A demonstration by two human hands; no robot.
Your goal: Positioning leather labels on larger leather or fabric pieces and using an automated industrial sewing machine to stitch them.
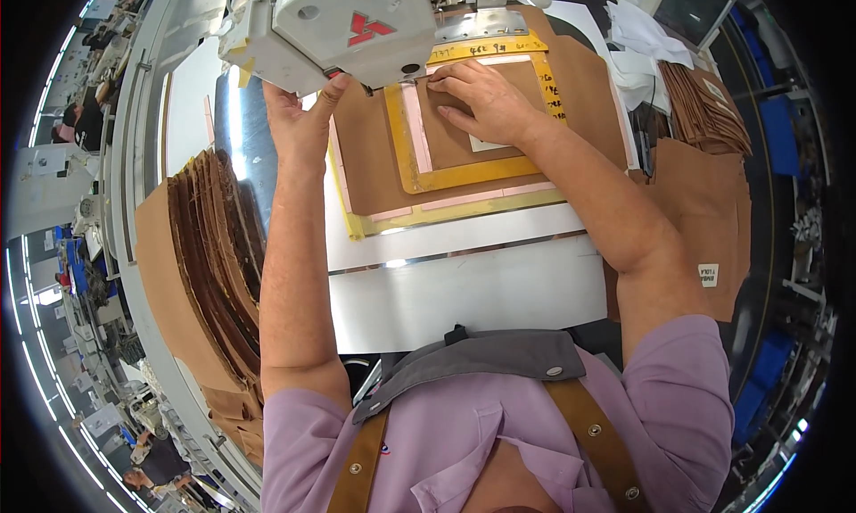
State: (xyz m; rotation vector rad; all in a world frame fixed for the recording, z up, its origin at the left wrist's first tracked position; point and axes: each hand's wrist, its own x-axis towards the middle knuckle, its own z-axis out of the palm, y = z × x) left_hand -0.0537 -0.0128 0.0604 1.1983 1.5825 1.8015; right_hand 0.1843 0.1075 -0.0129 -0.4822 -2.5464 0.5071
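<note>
Two bare hands work at the far edge of the white counter [464, 299], under the grey head of an industrial sewing machine [343, 27]. The right hand [481, 98] lies palm down, fingers bent and pressing on a brown fabric piece [468, 134] that sits inside a yellow rectangular template frame [464, 176]; it grasps nothing, only holds the piece flat. The left hand [303, 120] is raised with its fingers loosely curled, the thumb tip touching the underside of the machine head; whether it grips anything there cannot be told. The machine head overhangs the far left corner of the frame and hides what lies beneath it.

The frame rests on a larger brown panel [366, 165], edged by pink strips [419, 129] and a second yellow border [446, 214] toward the near side. A yellow strip with dark handwriting [486, 47] runs along the frame's far side.

At the left edge of the counter a thick stack of brown cut pieces [214, 263] stands on edge, fanned out and leaning, just beside the left forearm. At the right edge lie flat brown pieces [713, 210], one bearing a small white rectangular label [708, 275] near its near corner. Beyond them, at the far right corner, sits another pile of brown pieces [704, 107] and some crumpled white sheets [642, 36]. A dark screen [691, 4] stands behind those.
</note>
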